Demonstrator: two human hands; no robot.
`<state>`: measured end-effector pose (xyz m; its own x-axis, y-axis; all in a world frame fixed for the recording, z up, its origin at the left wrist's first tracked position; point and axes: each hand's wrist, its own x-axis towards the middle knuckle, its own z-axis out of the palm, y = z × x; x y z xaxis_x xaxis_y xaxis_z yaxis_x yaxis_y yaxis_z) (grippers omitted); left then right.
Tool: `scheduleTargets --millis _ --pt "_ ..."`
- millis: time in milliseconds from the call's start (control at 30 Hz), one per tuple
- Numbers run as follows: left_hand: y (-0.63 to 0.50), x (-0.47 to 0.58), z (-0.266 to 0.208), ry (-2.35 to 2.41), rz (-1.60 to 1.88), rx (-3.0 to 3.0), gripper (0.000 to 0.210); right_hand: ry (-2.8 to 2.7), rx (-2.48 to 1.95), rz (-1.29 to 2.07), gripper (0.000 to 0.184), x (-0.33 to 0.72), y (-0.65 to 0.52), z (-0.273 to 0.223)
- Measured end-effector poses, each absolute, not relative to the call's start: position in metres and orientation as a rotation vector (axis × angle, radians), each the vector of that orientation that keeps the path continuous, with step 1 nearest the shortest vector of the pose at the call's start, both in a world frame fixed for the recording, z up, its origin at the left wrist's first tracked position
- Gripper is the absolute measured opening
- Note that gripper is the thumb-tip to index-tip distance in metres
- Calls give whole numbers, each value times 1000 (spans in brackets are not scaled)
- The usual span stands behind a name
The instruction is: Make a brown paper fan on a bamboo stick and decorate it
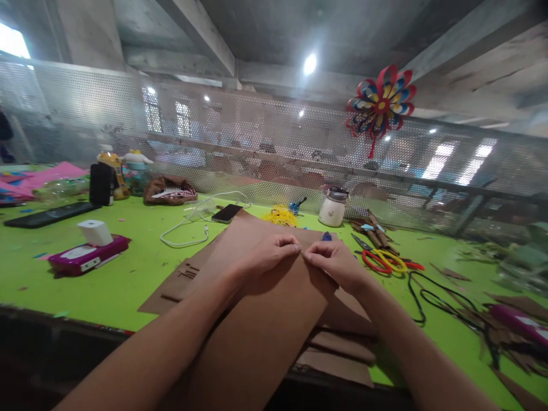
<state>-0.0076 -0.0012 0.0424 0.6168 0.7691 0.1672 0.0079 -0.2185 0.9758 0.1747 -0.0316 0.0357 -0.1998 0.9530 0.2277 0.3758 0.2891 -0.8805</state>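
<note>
Your left hand [274, 251] and right hand [336, 262], fingertips closed, are pinching the long brown paperboard sheet [265, 322], which is slanting over the flat lime-green tabletop [143, 242] edge; uneven pulling could crease it.

Overhead lamp [310, 64] flares white; upper-left window [13, 42] overexposed. Ceiling [274, 34] dim; perforated screen [257, 125] hazy. Table's front edge [64, 319] in deep shadow. Frame margins stretched, soft.

Slim forearms [171, 334], uncovered as far as the view shows, taper to narrow wrists [358, 281]; left hand [270, 254] and right hand [336, 261] are likewise bare.
</note>
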Motion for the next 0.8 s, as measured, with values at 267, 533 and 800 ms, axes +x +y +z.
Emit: scheduleTargets --millis 267,533,800 --pt "5 -5 34 643 834 1617 24 -1747 -1158 960 28 177 -31 35" --pt "4 -5 36 647 886 1531 29 -1759 -1180 1028 33 179 -32 38" --pt "1 -5 36 642 911 1409 28 -1756 -1238 947 37 179 -29 35"
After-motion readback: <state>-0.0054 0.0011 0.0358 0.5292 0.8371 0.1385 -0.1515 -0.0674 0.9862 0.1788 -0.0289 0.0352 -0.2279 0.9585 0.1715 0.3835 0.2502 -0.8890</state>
